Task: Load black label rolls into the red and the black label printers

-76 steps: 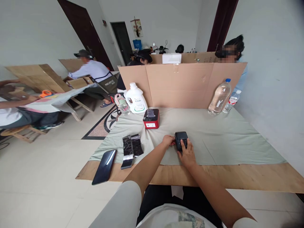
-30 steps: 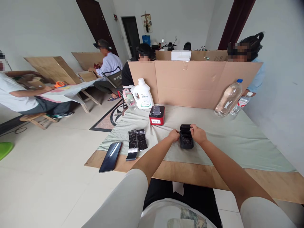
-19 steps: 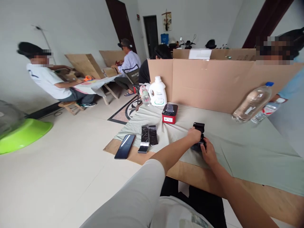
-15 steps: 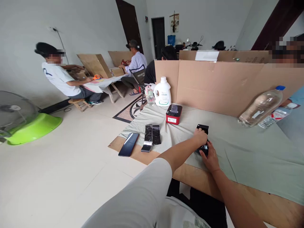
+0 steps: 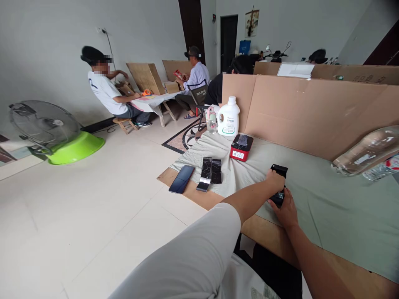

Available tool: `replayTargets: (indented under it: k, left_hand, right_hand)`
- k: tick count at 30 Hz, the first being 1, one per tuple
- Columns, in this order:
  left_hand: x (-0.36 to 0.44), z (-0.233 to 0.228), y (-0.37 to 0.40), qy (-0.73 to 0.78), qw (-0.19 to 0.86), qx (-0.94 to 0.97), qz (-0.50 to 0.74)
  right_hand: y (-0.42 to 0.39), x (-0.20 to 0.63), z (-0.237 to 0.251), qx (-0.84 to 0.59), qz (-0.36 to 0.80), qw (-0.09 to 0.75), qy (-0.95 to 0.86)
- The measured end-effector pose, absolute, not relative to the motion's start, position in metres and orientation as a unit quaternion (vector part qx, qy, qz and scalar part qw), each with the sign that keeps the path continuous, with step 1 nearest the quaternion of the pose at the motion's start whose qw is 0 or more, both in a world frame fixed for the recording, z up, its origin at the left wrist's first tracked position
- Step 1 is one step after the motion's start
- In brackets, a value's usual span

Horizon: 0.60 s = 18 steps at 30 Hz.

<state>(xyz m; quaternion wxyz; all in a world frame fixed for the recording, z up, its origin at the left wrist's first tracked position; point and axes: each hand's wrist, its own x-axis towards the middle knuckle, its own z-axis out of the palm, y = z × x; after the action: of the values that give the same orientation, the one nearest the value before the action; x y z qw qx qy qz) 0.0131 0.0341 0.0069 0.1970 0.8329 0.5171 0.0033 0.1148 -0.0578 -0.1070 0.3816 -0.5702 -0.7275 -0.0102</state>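
Since the earlier frame, view swung left; lid of black device (image 5: 278, 182) on green cloth (image 5: 327, 199) stood raised. Left hand (image 5: 275, 179) and right hand (image 5: 286, 209) gripped it. Step judged: opening; next needs steady hold.

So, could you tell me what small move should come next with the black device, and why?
Probably press the raised lid down shut. Both hands are on the small black device on the green cloth: the left hand lies over its top, the right hand grips its near end, and the lid stands open.
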Motion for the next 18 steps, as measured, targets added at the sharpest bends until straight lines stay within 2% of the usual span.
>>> replayTargets:
  k: [4,10,14,18]
  left_hand:
    - [0.004,0.016,0.033,0.491,0.144,0.859,-0.002]
    - [-0.063,0.04,0.021,0.511,0.279,0.802,0.133]
    - [-0.15,0.048,0.007,0.453,0.428,0.782,0.001]
    - [-0.218,0.04,-0.006,0.464,0.345,0.811,-0.091]
  right_hand:
    - [-0.057,0.114,-0.108,-0.578,-0.025,0.374,-0.725]
    - [-0.058,0.113,-0.108,-0.581,-0.037,0.366,-0.726]
    - [-0.061,0.111,-0.104,-0.602,-0.017,0.348,-0.719]
    - [-0.063,0.11,-0.1,-0.605,-0.009,0.342,-0.719]
